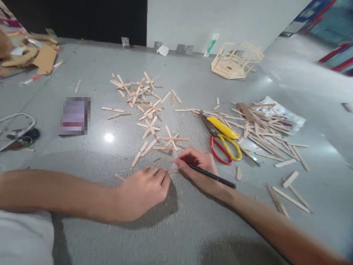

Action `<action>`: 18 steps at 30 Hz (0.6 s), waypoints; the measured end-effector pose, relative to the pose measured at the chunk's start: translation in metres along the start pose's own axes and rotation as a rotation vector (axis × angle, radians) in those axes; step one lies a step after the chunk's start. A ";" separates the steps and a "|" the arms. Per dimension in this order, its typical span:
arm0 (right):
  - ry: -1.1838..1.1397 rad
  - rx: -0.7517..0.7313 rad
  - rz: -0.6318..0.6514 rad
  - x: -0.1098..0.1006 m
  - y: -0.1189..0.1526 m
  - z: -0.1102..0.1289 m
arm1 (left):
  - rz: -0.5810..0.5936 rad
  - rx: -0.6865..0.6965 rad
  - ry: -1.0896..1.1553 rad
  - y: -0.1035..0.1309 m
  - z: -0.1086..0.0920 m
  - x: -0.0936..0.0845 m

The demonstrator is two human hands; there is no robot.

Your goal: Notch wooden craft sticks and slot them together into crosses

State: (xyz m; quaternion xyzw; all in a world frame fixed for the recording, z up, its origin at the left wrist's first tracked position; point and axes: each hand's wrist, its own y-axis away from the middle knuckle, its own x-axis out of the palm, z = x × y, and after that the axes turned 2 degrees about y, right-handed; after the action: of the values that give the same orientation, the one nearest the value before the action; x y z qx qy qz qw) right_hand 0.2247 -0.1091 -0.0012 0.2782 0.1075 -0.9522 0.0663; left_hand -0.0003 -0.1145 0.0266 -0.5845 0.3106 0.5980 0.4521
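My right hand (197, 165) grips a black pen (212, 176), its tip end hidden by the fingers. My left hand (149, 189) is curled down on the table, fingers closed on a wooden craft stick (173, 170). That stick pokes out between the two hands, just under the pen fingers. Another stick end (120, 177) shows left of my left hand; whether it is the same piece I cannot tell. Beyond the hands lie a star of crossed sticks (171, 139) and a second star (149, 127).
Red-and-yellow-handled snips (223, 145) lie right of my right hand, touching a yellow cutter (222, 127). A heap of loose sticks (264, 129) spreads further right. Behind stands a stick-built frame (237, 60). A pixelated purple object (74, 116) and cable (24, 134) are on the left.
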 end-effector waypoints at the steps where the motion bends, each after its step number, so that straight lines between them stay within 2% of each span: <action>1: 0.108 -0.091 -0.024 -0.004 -0.001 -0.002 | 0.069 -0.008 0.039 -0.001 0.003 -0.002; 3: 0.369 -0.289 0.019 -0.014 -0.003 -0.006 | 0.196 -0.016 0.112 -0.004 0.007 -0.006; 5: 0.655 -0.432 0.111 -0.023 -0.005 -0.010 | 0.259 -0.030 0.169 -0.007 0.010 -0.007; 8: 0.980 -0.492 0.156 -0.032 -0.007 -0.014 | 0.285 -0.064 0.251 -0.009 0.013 -0.008; 10: 1.073 -0.459 0.172 -0.037 -0.009 -0.016 | 0.314 -0.072 0.311 -0.010 0.015 -0.010; 13: 1.119 -0.266 0.150 -0.054 -0.020 -0.021 | 0.318 -0.033 0.471 -0.011 0.024 -0.015; 14: 1.129 -0.143 0.081 -0.064 -0.025 -0.025 | 0.300 -0.017 0.539 -0.012 0.029 -0.016; 16: 1.150 -0.031 -0.017 -0.088 -0.034 -0.037 | 0.258 0.004 0.656 -0.016 0.042 -0.017; 18: 1.159 0.059 -0.075 -0.112 -0.041 -0.051 | 0.223 0.017 0.675 -0.022 0.058 -0.014</action>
State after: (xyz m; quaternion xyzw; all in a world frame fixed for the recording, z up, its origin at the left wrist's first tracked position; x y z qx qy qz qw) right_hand 0.3374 -0.0497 0.0244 0.7517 0.1092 -0.6489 -0.0447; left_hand -0.0061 -0.0561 0.0505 -0.7077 0.5093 0.4145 0.2607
